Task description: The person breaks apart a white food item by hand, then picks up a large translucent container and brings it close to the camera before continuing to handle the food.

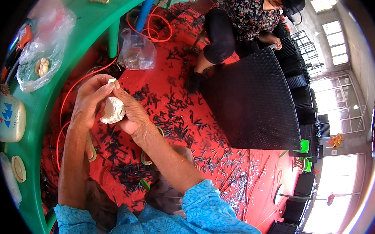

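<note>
Both hands are raised in front of my lap, close together. My left hand (pixel 88 100) is closed, its thumb and forefinger pinching a small pale piece (pixel 111 81) at the fingertips. My right hand (pixel 132 114) meets it there with the thumb and finger also at that piece. Under those fingertips, my right hand's curled fingers hold a white lump (pixel 112 110) with a rough, bread-like face. What exactly the lump is, I cannot tell. Part of it is hidden by the right fingers.
A green table (pixel 85 27) curves along my left, bearing a plastic bag (pixel 42 64), a white tub (pixel 12 119) and a round lid (pixel 18 169). Black strips litter the red floor (pixel 235 164). Ahead, a person (pixel 246 24) sits beside a black woven panel (pixel 250 98). A red hose (pixel 60 125) runs alongside.
</note>
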